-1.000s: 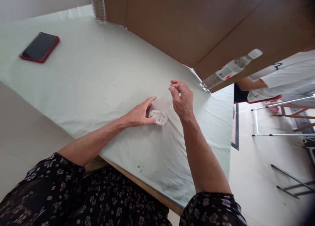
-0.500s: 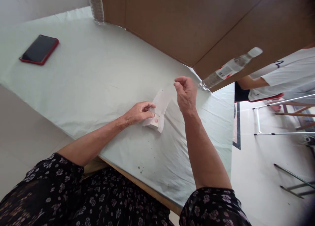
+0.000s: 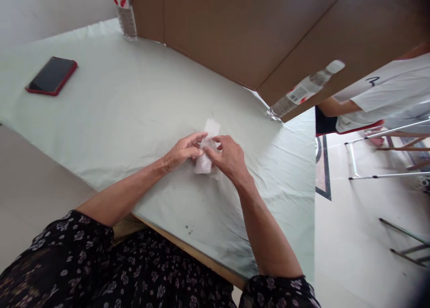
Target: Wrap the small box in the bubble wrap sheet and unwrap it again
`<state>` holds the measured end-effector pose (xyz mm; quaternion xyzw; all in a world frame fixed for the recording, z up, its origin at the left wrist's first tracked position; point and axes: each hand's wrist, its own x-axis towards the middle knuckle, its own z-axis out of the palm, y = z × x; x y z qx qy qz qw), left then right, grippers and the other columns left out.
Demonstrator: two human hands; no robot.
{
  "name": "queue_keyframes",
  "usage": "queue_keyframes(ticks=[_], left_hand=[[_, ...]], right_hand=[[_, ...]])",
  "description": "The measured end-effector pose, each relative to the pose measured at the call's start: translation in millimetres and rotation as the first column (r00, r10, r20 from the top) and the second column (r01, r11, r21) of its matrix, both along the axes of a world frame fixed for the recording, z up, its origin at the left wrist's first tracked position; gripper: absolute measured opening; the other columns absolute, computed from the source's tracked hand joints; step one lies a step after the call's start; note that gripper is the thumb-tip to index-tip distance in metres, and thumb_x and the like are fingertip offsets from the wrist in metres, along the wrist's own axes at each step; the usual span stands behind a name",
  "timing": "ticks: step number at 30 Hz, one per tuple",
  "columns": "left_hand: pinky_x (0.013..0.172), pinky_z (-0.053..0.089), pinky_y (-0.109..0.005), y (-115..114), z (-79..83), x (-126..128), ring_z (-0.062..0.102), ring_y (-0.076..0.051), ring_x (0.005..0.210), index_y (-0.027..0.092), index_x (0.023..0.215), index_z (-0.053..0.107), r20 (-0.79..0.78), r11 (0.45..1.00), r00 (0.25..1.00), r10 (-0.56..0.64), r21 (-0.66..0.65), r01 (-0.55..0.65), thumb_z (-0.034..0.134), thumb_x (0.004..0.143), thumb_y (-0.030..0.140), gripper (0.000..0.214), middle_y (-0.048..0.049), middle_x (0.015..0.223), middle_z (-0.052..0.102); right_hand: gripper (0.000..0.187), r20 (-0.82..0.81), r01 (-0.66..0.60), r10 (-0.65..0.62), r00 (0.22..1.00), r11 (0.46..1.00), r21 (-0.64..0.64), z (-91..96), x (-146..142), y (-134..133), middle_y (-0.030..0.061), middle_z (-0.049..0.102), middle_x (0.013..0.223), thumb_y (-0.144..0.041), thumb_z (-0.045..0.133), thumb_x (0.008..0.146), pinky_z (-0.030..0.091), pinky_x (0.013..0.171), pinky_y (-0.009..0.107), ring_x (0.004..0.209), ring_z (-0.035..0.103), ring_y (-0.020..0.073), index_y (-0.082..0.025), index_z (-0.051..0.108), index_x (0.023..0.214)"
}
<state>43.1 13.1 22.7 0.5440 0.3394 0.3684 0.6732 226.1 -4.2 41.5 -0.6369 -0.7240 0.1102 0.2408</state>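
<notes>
A small piece of whitish, translucent bubble wrap lies on the table, folded over a small pale block that barely shows through. My left hand is at its left side, with thumb and forefinger closed on the edge of the wrap. From the right, my right hand pinches the same wrap, its thumb close to the left thumb. The far end of the wrap sticks out flat beyond the fingertips. My right fingers partly hide the right side of the bundle.
A large brown cardboard panel stands along the back, with a water bottle at its left and another bottle at its right. A phone in a red case lies far left. Beyond the table sits a person in a white shirt.
My right hand has come down and left from above the table onto the wrap. The wrap now covers the small block with the red mark, which was exposed before.
</notes>
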Motion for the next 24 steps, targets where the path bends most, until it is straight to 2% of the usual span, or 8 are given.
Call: queue_keyframes(ticks=[3, 6, 9, 12, 14, 17, 19, 24], left_hand=[[0.063, 0.044, -0.026, 0.8, -0.3, 0.7, 0.06, -0.019, 0.09, 0.013, 0.138, 0.056, 0.026, 1.0, 1.0, 0.0, 0.001, 0.0, 0.065, 0.065, 0.035, 0.077, -0.014, 0.128, 0.064], [0.063, 0.044, -0.026, 3.2, -0.6, 0.9, 0.06, -0.017, 0.086, 0.012, 0.133, 0.06, -0.01, 0.997, 0.997, 0.072, -0.019, -0.072, 0.065, 0.067, 0.036, 0.071, -0.0133, 0.122, 0.066], [0.067, 0.046, -0.027, 5.7, 0.3, -1.0, 0.06, -0.017, 0.086, 0.012, 0.126, 0.063, -0.171, 0.986, 0.971, 0.168, 0.01, -0.169, 0.064, 0.07, 0.037, 0.062, -0.0116, 0.115, 0.066], [0.074, 0.048, -0.029, 4.8, 3.6, -3.3, 0.059, -0.017, 0.086, 0.014, 0.11, 0.068, -0.313, 0.94, 0.895, 0.319, 0.227, -0.256, 0.066, 0.071, 0.039, 0.047, -0.01, 0.114, 0.063], [0.073, 0.048, -0.03, 1.8, 6.2, -3.5, 0.056, -0.015, 0.08, 0.016, 0.099, 0.068, -0.345, 0.892, 0.851, 0.396, 0.367, -0.266, 0.068, 0.072, 0.045, 0.039, -0.0081, 0.108, 0.062], [0.068, 0.047, -0.029, -3.1, 8.2, -1.2, 0.052, -0.014, 0.071, 0.019, 0.096, 0.066, -0.447, 0.885, 0.809, 0.382, 0.429, -0.181, 0.073, 0.069, 0.05, 0.042, -0.0034, 0.094, 0.061], [0.067, 0.045, -0.029, -4.4, 8.0, 0.5, 0.052, -0.014, 0.07, 0.019, 0.095, 0.064, -0.52, 0.892, 0.767, 0.375, 0.427, -0.146, 0.075, 0.067, 0.046, 0.04, -0.0013, 0.09, 0.061], [0.064, 0.041, -0.028, 3.2, 7.8, -5.1, 0.051, -0.013, 0.064, 0.019, 0.072, 0.058, -0.528, 0.907, 0.753, 0.392, 0.358, -0.222, 0.056, 0.074, 0.027, 0.008, 0.0024, 0.068, 0.058]], right_hand=[[0.02, -0.077, 0.035, -0.034, 0.996, 0.999, 0.015, -3.4, 2.5, 5.3, 0.0093, 0.076, 0.094, -0.038, 0.06, 0.085, 0.052, 0.08, 0.041, 0.081, 0.068, 0.0251, -0.021, 0.071, 0.09], [0.022, -0.33, 0.122, -0.113, 0.937, 0.993, 0.008, -4.9, 10.8, 7.4, 0.0036, 0.071, 0.074, -0.036, 0.056, 0.086, 0.05, 0.074, 0.036, 0.07, 0.064, 0.0205, -0.022, 0.067, 0.075], [0.02, -0.633, 0.199, -0.22, 0.742, 0.974, -0.105, -10.0, 21.3, 8.0, 0.0016, 0.07, 0.071, -0.039, 0.062, 0.08, 0.049, 0.069, 0.033, 0.067, 0.062, 0.0176, -0.021, 0.068, 0.075], [0.023, -0.794, 0.166, -0.283, 0.538, 0.959, -0.229, -19.1, 28.6, 7.9, 0.0029, 0.072, 0.072, -0.043, 0.067, 0.075, 0.05, 0.067, 0.031, 0.067, 0.064, 0.0174, -0.02, 0.067, 0.076], [0.027, -0.839, 0.104, -0.296, 0.457, 0.954, -0.28, -24.7, 30.0, 7.2, 0.0023, 0.073, 0.071, -0.047, 0.071, 0.072, 0.05, 0.065, 0.03, 0.066, 0.064, 0.0176, -0.021, 0.064, 0.075], [0.03, -0.885, 0.005, -0.283, 0.369, 0.953, -0.303, -28.7, 27.6, 5.3, -0.0001, 0.073, 0.071, -0.049, 0.075, 0.071, 0.052, 0.065, 0.031, 0.063, 0.065, 0.0172, -0.024, 0.058, 0.075], [0.031, -0.897, -0.021, -0.268, 0.353, 0.956, -0.294, -28.4, 25.4, 4.1, -0.0009, 0.073, 0.071, -0.049, 0.075, 0.072, 0.053, 0.066, 0.03, 0.063, 0.065, 0.0168, -0.024, 0.057, 0.076], [0.028, -0.847, 0.116, -0.26, 0.463, 0.965, -0.233, -25.1, 26.5, 3.1, -0.0008, 0.07, 0.072, -0.049, 0.068, 0.078, 0.05, 0.061, 0.027, 0.062, 0.061, 0.0136, -0.023, 0.059, 0.079]])
